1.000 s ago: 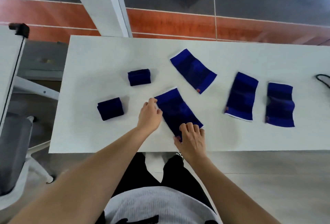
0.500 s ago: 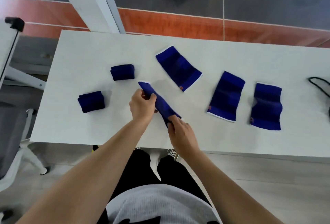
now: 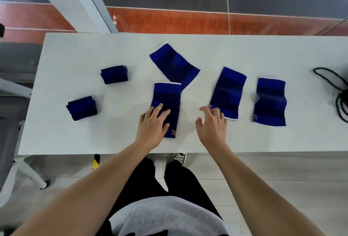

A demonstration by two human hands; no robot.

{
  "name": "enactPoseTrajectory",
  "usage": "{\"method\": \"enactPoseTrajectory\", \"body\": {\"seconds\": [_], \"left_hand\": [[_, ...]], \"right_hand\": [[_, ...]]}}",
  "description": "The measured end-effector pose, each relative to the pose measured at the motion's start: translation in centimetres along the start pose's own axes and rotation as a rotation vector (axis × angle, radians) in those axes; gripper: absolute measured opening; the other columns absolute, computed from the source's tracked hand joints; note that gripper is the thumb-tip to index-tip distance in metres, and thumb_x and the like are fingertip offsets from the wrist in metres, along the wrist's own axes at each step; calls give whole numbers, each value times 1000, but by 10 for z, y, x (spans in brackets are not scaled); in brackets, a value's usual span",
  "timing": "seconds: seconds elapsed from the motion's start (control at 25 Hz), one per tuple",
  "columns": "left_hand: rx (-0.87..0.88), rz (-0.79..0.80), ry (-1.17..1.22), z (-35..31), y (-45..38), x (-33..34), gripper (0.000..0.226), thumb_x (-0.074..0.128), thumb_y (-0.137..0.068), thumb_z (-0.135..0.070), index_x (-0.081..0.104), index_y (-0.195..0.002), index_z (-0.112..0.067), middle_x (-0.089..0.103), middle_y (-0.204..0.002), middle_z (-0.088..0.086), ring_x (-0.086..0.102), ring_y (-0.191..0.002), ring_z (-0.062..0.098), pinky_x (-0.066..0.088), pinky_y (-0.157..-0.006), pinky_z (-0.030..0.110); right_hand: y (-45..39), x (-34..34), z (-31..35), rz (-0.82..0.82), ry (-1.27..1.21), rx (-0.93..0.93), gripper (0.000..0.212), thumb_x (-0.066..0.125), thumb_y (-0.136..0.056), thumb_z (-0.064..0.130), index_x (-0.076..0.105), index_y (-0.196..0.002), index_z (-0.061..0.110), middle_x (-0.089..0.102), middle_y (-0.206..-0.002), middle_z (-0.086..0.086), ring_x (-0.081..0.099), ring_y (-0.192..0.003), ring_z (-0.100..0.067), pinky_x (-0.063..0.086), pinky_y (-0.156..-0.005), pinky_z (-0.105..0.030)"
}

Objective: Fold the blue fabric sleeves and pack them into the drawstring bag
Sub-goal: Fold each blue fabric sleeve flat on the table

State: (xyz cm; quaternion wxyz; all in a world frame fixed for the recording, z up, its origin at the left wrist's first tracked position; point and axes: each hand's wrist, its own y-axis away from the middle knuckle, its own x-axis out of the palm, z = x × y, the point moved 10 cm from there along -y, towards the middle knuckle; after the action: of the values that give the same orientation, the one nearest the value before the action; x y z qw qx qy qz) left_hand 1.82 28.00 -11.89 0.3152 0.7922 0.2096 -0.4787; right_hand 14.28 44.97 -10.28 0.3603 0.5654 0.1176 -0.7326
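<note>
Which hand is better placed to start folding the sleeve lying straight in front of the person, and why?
The left hand, probably. Its straight fingers already rest on the near sleeve, pinning its near end. The right hand is open off to the side, fingertips by the next sleeve.

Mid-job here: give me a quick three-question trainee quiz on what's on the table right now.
1. True or false: the left hand rests flat on a flat sleeve.
2. How many folded bundles lie on the white table?
3. The right hand is: A) gripping the black cord; B) open, its fingers at the near corner of the second sleeve; C) off the table.

Key: 1 true; 2 two, the far bundle and the near bundle; 3 B.
</note>
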Motion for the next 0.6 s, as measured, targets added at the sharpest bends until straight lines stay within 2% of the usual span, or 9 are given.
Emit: {"method": "enactPoseTrajectory", "body": {"seconds": [0.08, 0.12, 0.2, 0.28, 0.36, 0.44, 0.6], "left_hand": [[-67, -204, 92, 0, 7, -20, 42, 50, -100, -24, 49, -142, -19, 45, -149, 9, 49, -124, 34, 44, -103, 45], [-164, -253, 200, 10, 10, -24, 41, 52, -99, -21, 48, -140, -17, 48, -142, 10, 53, -116, 33, 47, -98, 45], [-414, -201, 460, 34, 15, -11, 52, 61, -93, -19, 40, -141, -18, 53, -130, 10, 54, -110, 30, 48, -95, 43], [-538, -128, 567, 45, 17, 1, 64, 67, -88, -16, 35, -143, -21, 56, -120, 8, 53, -104, 23, 44, -91, 35], [-544, -103, 592, 44, 15, 5, 65, 66, -88, -9, 36, -144, -24, 53, -116, 7, 50, -91, 13, 38, -83, 29], [-512, -119, 576, 37, 14, 5, 61, 63, -89, -3, 41, -141, -26, 51, -114, 7, 47, -82, 4, 39, -80, 27], [-565, -279, 617, 46, 28, -5, 39, 53, -95, -1, 55, -127, -22, 50, -110, 4, 50, -81, 4, 49, -84, 35]], "right_hand": [[-14, -3, -13, -3, 178, 1, 46, 55, -95, 29, 49, -140, 28, 49, -129, -11, 48, -110, -32, 35, -95, -45], [-19, 0, -20, 26, 233, 15, 49, 52, -96, 31, 45, -144, 30, 45, -135, -12, 45, -114, -33, 34, -98, -47], [-22, 11, -31, 100, 277, 52, 51, 47, -98, 33, 37, -149, 31, 39, -144, -13, 42, -121, -36, 32, -103, -50], [-19, 17, -33, 117, 284, 48, 50, 47, -99, 31, 38, -148, 29, 40, -143, -13, 42, -122, -37, 33, -102, -50], [-15, 15, -31, 72, 281, 18, 43, 50, -98, 25, 45, -141, 25, 47, -137, -13, 45, -117, -38, 37, -96, -48], [-14, 14, -33, 37, 283, 3, 37, 55, -96, 19, 53, -133, 21, 53, -131, -13, 50, -109, -39, 40, -89, -48], [-14, 11, -37, -22, 290, -40, 21, 64, -90, 9, 61, -110, 15, 58, -109, -10, 52, -90, -37, 41, -76, -46]]}}
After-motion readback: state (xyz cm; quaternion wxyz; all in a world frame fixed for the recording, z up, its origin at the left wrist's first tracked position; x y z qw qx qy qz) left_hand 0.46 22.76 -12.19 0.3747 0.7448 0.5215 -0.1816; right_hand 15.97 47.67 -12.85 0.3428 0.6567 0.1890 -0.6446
